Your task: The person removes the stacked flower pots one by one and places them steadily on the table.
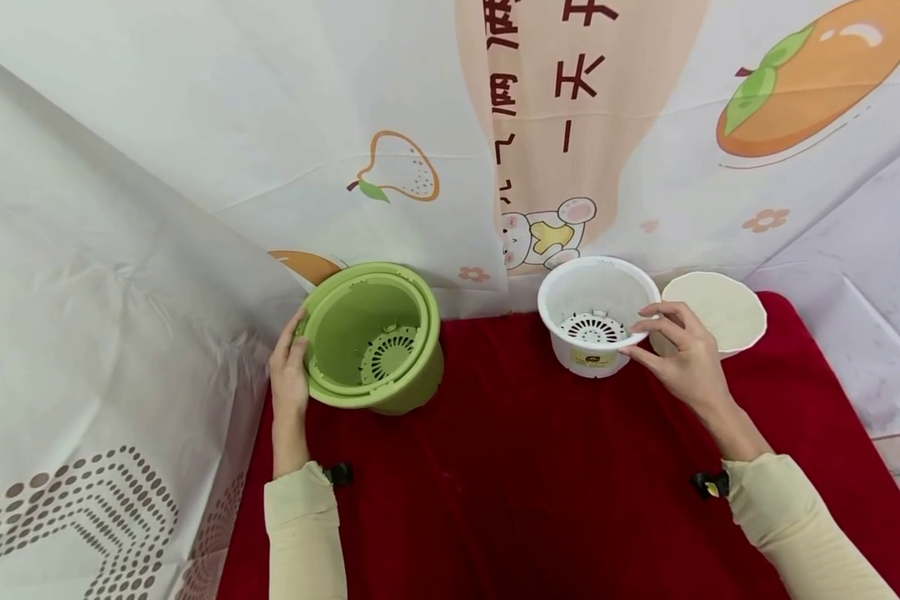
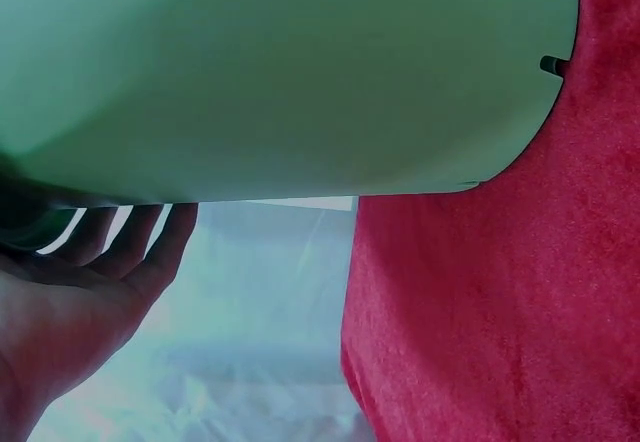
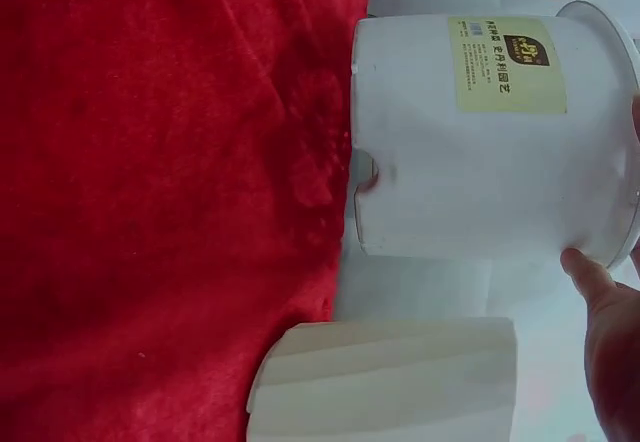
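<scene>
Toward the back left of the red-covered table stands a green flowerpot (image 1: 412, 392) with a second green pot (image 1: 345, 312) nested inside it. My left hand (image 1: 288, 371) holds its left rim, with the fingers (image 2: 165, 247) against the outer wall below the rim; the thumb is hidden in the left wrist view. Back right, my right hand (image 1: 686, 354) pinches the rim of a white flowerpot (image 1: 581, 354), thumb outside and fingertips over the edge. That pot has slots in its floor and a yellowish label (image 3: 508, 67). A cream pot (image 1: 720, 312) stands beside it, partly behind my right hand.
The red cloth (image 1: 510, 467) covers the table in front of the pots. Close behind them hangs a white printed curtain (image 1: 420, 233), and more white sheeting (image 1: 120, 333) closes off the left side.
</scene>
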The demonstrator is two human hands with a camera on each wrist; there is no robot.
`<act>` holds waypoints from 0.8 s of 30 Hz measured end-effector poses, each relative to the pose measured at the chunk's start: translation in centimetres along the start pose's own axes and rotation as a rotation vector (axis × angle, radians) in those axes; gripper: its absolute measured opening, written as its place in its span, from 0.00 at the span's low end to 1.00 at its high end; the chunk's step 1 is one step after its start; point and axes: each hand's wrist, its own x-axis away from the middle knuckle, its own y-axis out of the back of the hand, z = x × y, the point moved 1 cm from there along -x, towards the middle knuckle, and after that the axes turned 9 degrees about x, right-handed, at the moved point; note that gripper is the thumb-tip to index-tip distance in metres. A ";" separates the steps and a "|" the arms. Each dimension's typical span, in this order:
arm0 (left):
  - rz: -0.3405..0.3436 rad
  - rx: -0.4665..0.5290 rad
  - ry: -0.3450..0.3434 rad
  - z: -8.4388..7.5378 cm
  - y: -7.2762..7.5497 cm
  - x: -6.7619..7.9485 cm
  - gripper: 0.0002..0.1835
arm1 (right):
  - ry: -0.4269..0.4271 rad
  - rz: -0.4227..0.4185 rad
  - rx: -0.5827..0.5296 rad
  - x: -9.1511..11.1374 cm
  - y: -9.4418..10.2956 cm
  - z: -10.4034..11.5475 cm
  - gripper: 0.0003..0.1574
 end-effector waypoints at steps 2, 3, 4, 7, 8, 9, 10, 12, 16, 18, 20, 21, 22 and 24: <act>-0.003 -0.004 -0.005 0.1 0.0 0.0 0.23 | -0.007 0.013 0.009 0.1 0.0 -0.2 0.25; -0.005 -0.005 -0.005 0.1 0.0 0.0 0.23 | -0.009 0.017 0.011 0.2 -0.1 -0.3 0.25; -0.006 -0.007 -0.003 0.0 0.0 0.0 0.23 | -0.011 0.022 0.010 0.2 -0.1 -0.4 0.25; -0.002 -0.004 -0.001 -0.1 0.0 0.0 0.23 | -0.007 0.019 0.011 0.4 -0.3 -0.6 0.25; 0.001 -0.003 -0.002 -0.1 0.0 0.0 0.23 | -0.004 0.015 0.010 0.5 -0.4 -0.7 0.26; 0.004 -0.001 -0.003 -0.2 0.0 0.1 0.23 | -0.003 0.017 0.011 0.6 -0.4 -0.8 0.26; 0.008 -0.002 -0.002 -0.2 0.0 0.1 0.23 | -0.004 0.020 0.013 0.6 -0.4 -0.9 0.26; 0.015 0.002 -0.003 -0.3 0.0 0.1 0.23 | -0.009 0.026 0.014 0.8 -0.4 -1.0 0.25; 0.012 0.003 0.010 -0.3 0.1 0.1 0.23 | -0.025 0.043 0.006 1.0 -0.6 -1.2 0.24; 0.014 0.009 0.010 -0.3 0.1 0.1 0.23 | -0.025 0.037 0.004 1.1 -0.7 -1.3 0.24; 0.014 0.012 0.008 -0.3 0.1 0.0 0.23 | -0.021 0.027 0.003 1.2 -0.7 -1.3 0.24; 0.017 0.012 0.005 -0.3 0.1 0.0 0.23 | -0.022 0.020 0.002 1.3 -0.6 -1.4 0.24; 0.018 0.012 0.002 -0.3 0.1 0.0 0.23 | -0.021 0.009 -0.001 1.3 -0.6 -1.4 0.25; 0.019 0.015 0.000 -0.3 0.1 -0.1 0.23 | -0.025 -0.005 -0.006 1.5 -0.5 -1.4 0.25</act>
